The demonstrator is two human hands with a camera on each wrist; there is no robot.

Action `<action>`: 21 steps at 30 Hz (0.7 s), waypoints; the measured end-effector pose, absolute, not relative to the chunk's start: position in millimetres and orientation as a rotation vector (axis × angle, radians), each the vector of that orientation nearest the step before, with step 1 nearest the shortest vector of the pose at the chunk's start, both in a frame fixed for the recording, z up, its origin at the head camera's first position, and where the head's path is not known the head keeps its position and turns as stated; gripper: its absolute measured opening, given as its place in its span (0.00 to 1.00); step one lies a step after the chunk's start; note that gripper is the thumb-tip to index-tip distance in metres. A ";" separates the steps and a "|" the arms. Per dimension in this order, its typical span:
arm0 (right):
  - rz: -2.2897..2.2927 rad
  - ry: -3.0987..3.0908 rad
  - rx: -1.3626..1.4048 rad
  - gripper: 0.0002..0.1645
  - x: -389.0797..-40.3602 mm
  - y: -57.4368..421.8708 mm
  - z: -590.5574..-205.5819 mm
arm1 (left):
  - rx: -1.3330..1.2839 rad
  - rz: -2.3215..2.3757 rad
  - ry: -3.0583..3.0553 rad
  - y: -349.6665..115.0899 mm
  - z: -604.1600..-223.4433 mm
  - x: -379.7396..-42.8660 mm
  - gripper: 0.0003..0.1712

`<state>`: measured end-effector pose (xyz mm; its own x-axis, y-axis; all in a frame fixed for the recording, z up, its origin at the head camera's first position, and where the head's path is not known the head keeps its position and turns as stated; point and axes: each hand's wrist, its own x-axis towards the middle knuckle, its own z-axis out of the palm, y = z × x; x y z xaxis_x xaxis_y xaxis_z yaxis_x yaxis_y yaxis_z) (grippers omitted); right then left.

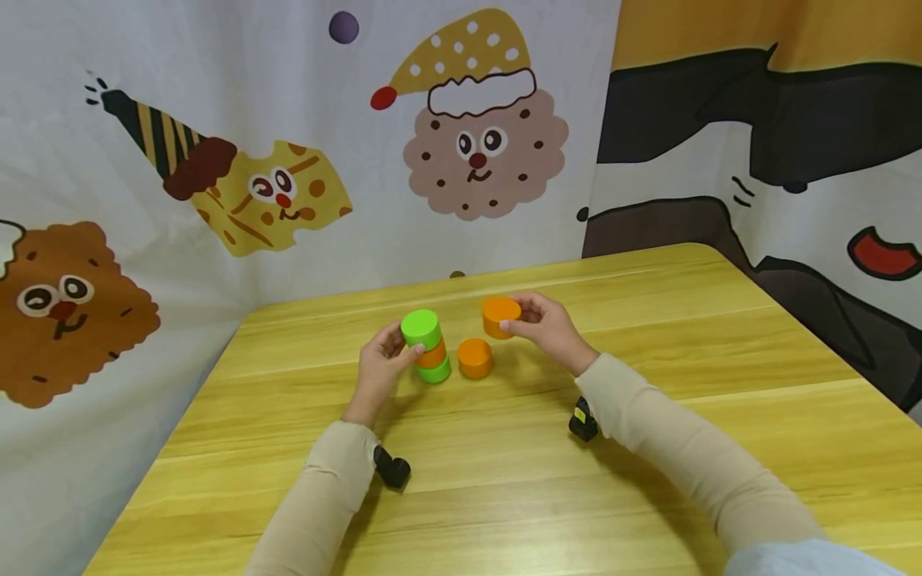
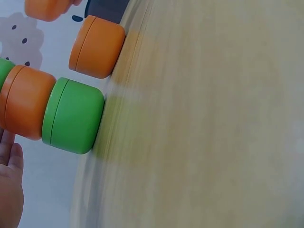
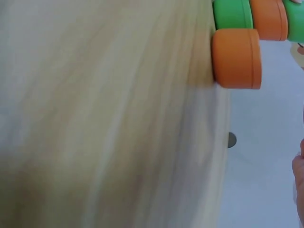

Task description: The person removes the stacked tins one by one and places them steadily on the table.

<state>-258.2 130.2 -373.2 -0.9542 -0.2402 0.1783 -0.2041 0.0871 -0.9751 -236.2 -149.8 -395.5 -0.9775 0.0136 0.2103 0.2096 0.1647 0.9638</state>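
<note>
Top green pot (image 1: 420, 324): squat, round, flat-topped; grasped between thumb and fingers of the left hand (image 1: 382, 364).
Middle orange pot (image 1: 432, 354): beneath it, fine seam near its upper end.
Bottom green pot (image 2: 75, 116): same seam, rounded base edge, stands on the worktop (image 1: 475, 488).
Lone orange pot (image 1: 475, 359): glossy, upright on the worktop beside the stack.
Raised orange pot (image 1: 497, 318): pinched by the right hand (image 1: 549, 326), above the worktop.
</note>
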 end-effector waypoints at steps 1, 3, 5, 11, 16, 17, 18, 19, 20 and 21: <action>-2.045 2.298 -0.462 0.28 -258.4 131.4 -374.5 | -0.218 -1.925 -2.274 -149.9 -395.8 -236.5 0.29; -2.033 2.305 -0.440 0.28 -258.5 133.5 -376.9 | -0.220 -1.925 -2.270 -149.9 -396.1 -236.7 0.28; -2.018 2.312 -0.428 0.27 -258.8 135.1 -378.9 | -0.220 -1.928 -2.266 -149.9 -396.6 -237.3 0.29; -1.981 2.329 -0.430 0.27 -258.9 137.5 -383.4 | -0.204 -1.949 -2.268 -149.9 -397.6 -237.8 0.28; -1.943 2.339 -0.429 0.29 -260.7 140.4 -387.8 | -0.200 -1.958 -2.271 -149.7 -396.0 -236.8 0.28; -1.941 2.331 -0.410 0.29 -261.1 141.0 -388.8 | -0.197 -1.959 -2.274 -149.8 -395.7 -236.7 0.28; -1.930 2.331 -0.403 0.29 -261.1 141.9 -389.9 | -0.195 -1.960 -2.278 -149.9 -395.4 -236.6 0.28; -1.924 2.323 -0.390 0.29 -261.1 142.6 -390.8 | -0.195 -1.962 -2.280 -150.0 -395.2 -236.6 0.28; -1.917 2.315 -0.381 0.29 -261.2 143.5 -391.8 | -0.192 -1.963 -2.281 -150.0 -394.9 -236.5 0.28; -1.913 2.306 -0.374 0.28 -261.3 144.2 -392.6 | -0.190 -1.962 -2.282 -150.1 -394.8 -236.6 0.28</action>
